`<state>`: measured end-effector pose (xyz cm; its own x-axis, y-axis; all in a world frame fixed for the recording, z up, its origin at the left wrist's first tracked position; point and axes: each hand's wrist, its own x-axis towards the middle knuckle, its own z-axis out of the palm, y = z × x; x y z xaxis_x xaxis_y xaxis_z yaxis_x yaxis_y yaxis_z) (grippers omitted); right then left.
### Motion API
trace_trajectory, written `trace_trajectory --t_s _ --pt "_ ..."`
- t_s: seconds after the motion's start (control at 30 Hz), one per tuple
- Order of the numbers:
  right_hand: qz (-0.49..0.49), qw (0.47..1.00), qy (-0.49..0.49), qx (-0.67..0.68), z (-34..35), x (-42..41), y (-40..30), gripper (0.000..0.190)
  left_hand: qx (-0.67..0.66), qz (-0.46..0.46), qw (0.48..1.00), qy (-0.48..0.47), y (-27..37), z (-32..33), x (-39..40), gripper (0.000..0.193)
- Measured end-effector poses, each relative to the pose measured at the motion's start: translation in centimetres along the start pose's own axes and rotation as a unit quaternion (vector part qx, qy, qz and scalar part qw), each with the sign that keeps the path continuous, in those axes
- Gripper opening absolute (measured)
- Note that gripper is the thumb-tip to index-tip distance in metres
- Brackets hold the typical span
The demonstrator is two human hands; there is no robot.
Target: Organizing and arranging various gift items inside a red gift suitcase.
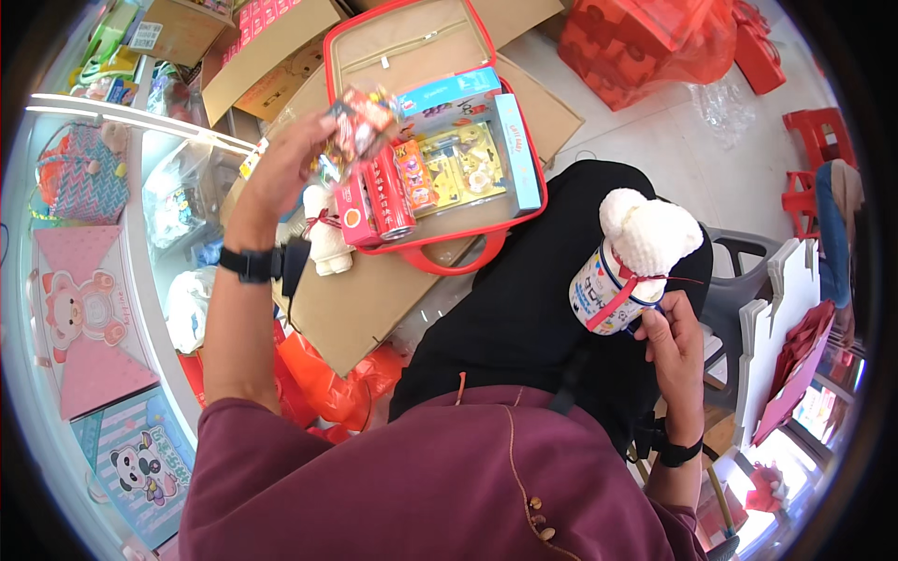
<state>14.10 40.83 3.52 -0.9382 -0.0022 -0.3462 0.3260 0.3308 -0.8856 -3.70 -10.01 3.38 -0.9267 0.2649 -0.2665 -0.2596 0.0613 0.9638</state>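
My left hand point(287, 158) holds a clear packet of small wrapped sweets point(361, 126), slightly blurred, over the left side of an open red-rimmed suitcase point(449, 228). Inside the case are a red drink can point(391, 200), a pink carton point(356, 210), an orange pack point(416, 175), a yellow blister set point(480, 161) and blue boxes point(518, 151). A white towel bear point(326, 235) with a dark red ribbon lies beside the case at its left. Over my right thigh, my right hand point(673, 336) grips the handle of a printed mug point(603, 291) with another white towel bear point(649, 235) in it.
Flattened cardboard point(358, 301) lies under the suitcase. Cartons point(273, 56) stand at the upper left, beside a lit glass display counter point(151, 280). Red plastic bags point(645, 49) lie on the floor at the top right. Near my right side are a grey chair point(736, 273) and white boards point(779, 315); another person's leg point(835, 224) shows beyond.
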Motion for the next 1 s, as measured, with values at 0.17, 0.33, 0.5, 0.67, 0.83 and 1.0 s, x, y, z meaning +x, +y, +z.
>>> trace_trajectory --t_s 0.17,0.33,0.5,0.67,0.83,1.0 --pt "-0.02 1.0 -0.013 0.01 1.0 0.2 0.3 0.026 -0.029 -0.098 0.994 0.027 -2.7 5.0 -5.4 0.05" --pt "-0.031 0.999 -0.027 0.019 1.1 -0.1 0.9 0.028 -0.026 -0.101 0.994 0.009 -4.6 9.7 -6.8 0.057" --pt "-0.04 0.998 -0.031 0.036 1.3 -0.4 0.8 0.03 -0.023 -0.132 0.991 0.004 -4.6 11.5 -6.4 0.062" --pt "0.003 0.999 -0.028 0.021 0.9 -0.3 0.3 0.031 -0.008 -0.145 0.989 -0.031 -4.5 11.8 -6.0 0.069" --pt "0.005 0.999 -0.031 0.026 1.0 -0.3 -0.2 0.03 0.08 -0.131 0.988 -0.027 -4.0 11.2 -5.8 0.074" --pt "0.008 0.999 -0.019 0.037 1.1 0.0 -0.1 0.024 0.137 -0.156 0.978 -0.019 -3.2 8.9 -6.3 0.08"
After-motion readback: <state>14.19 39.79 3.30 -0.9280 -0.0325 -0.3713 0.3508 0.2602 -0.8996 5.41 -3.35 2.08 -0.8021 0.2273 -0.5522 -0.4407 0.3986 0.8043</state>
